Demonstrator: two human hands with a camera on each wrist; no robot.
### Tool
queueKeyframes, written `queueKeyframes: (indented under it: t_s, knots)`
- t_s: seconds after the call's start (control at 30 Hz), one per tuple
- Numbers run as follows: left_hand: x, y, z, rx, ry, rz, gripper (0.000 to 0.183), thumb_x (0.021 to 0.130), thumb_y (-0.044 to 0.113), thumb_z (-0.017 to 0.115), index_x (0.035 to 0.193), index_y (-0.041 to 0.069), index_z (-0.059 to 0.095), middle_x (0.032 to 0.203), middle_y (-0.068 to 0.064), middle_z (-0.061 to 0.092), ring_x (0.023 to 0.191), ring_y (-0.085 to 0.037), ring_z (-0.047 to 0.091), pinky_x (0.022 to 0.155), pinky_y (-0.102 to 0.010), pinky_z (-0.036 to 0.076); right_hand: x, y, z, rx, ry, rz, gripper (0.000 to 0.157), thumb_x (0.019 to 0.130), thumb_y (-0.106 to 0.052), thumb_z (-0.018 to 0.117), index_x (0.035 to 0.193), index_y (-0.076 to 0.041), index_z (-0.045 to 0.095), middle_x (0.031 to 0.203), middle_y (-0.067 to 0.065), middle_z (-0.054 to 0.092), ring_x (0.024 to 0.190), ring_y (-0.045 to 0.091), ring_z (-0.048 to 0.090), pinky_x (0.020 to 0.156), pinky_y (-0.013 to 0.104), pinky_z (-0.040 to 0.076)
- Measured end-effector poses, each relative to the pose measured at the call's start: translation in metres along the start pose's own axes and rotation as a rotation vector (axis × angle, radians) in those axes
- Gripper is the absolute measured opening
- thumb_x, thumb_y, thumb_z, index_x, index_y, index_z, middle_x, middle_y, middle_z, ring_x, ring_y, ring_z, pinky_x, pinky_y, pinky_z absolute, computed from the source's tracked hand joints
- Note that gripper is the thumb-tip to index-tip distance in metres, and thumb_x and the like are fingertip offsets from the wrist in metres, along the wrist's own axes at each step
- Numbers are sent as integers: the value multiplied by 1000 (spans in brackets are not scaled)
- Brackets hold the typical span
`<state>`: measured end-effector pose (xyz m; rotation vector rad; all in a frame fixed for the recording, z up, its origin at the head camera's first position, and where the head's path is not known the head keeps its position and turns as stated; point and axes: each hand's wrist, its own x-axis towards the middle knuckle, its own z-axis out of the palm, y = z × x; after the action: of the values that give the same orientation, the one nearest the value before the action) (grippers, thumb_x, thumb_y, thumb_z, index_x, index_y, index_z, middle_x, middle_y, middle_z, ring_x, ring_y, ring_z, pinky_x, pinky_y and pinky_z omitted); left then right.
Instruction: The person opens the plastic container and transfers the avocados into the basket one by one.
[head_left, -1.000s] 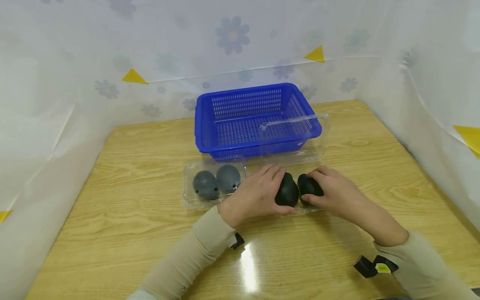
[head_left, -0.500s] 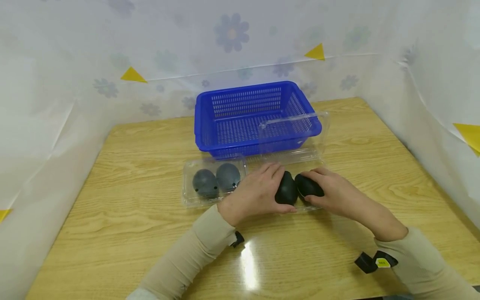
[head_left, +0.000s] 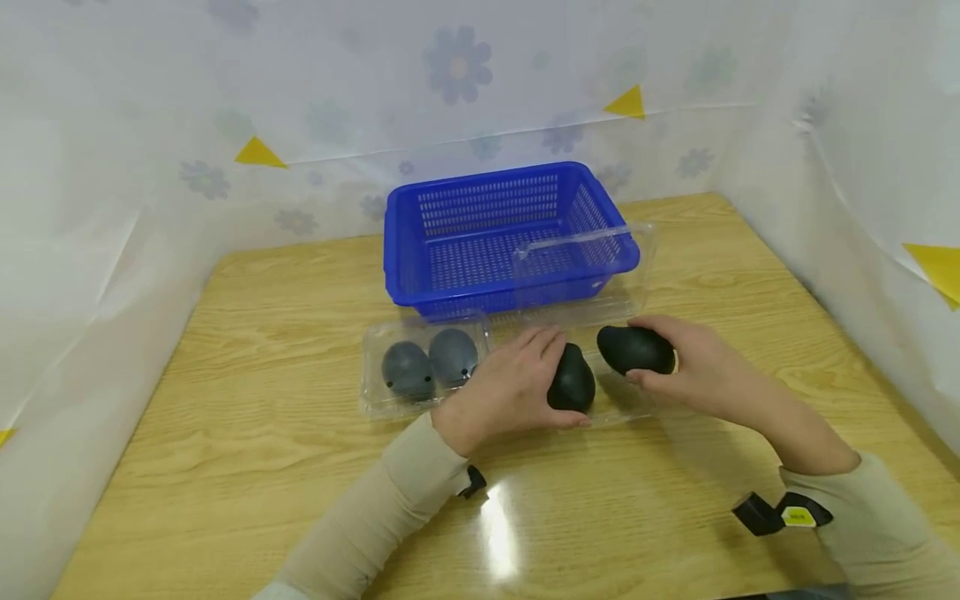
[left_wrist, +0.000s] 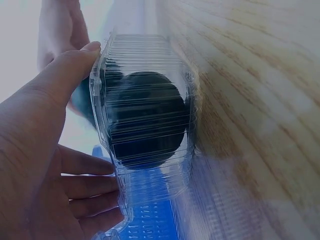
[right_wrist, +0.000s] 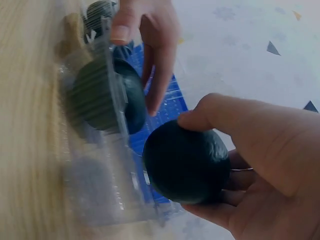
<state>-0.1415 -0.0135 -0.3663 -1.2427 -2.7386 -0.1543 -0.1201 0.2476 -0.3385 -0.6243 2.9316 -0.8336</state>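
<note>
Pinching the smooth avocado (head_left: pixel 636 350) above the open clamshell (left_wrist: pixel 142 52), the right hand (head_left: pixel 693 367) could drop it if its partly hidden, seemingly shallow hold slips, while the left hand (head_left: pixel 506 382) spreads across the clamshell.

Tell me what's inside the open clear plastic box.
One dark avocado sits in the open box; the right hand holds a second avocado above it. In the head view, the left hand covers the first one's left side and the box's left end.
</note>
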Motion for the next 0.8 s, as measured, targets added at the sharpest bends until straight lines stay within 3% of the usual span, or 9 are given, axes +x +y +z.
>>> queueKeyframes:
  t_s: [0.13, 0.3, 0.37, 0.43, 0.57, 0.8]
  knots:
    - [-1, 0, 0, -2, -9, -12, 103, 78, 80, 57, 146, 4, 46, 149, -13, 49, 140, -25, 44, 118, -36, 38, -1, 0, -12, 52, 8, 24, 63, 87, -29, 76, 140, -5, 52, 131, 20, 62, 107, 33, 65, 75, 37, 55]
    - [0, 0, 1, -9, -15, -20, 104, 78, 80, 56, 146, 3, 45, 149, -13, 48, 140, -24, 44, 119, -36, 37, 0, 0, -29, 149, 14, 48, 62, 88, -24, 76, 143, -10, 51, 137, 19, 57, 113, 40, 64, 76, 20, 54]
    - [-1, 1, 1, -15, -16, -23, 105, 78, 80, 57, 147, 3, 45, 150, -13, 48, 141, -24, 43, 119, -36, 37, 2, -1, -35, 170, 23, 51, 61, 88, -23, 76, 143, -13, 51, 136, 19, 58, 111, 37, 66, 72, 14, 52]
    - [-2, 1, 1, -21, -22, -26, 105, 78, 81, 57, 147, 3, 44, 150, -13, 47, 141, -25, 43, 119, -36, 37, 4, -1, -40, 179, 40, 41, 60, 88, -20, 76, 142, -15, 52, 134, 17, 60, 106, 23, 69, 71, 11, 50]
    - [-2, 0, 1, -28, -32, -36, 106, 78, 81, 57, 148, 3, 42, 151, -13, 46, 141, -25, 43, 118, -37, 38, 8, -3, -50, 216, 77, -12, 56, 88, -12, 75, 140, -18, 55, 129, 8, 61, 95, 0, 65, 71, 11, 50]
    - [0, 0, 2, -8, -27, -29, 106, 78, 81, 56, 148, 3, 43, 151, -13, 46, 142, -26, 43, 119, -36, 37, 17, -7, -74, 271, 115, -75, 56, 88, -2, 72, 139, -17, 56, 120, -11, 60, 85, 7, 66, 66, 15, 53]
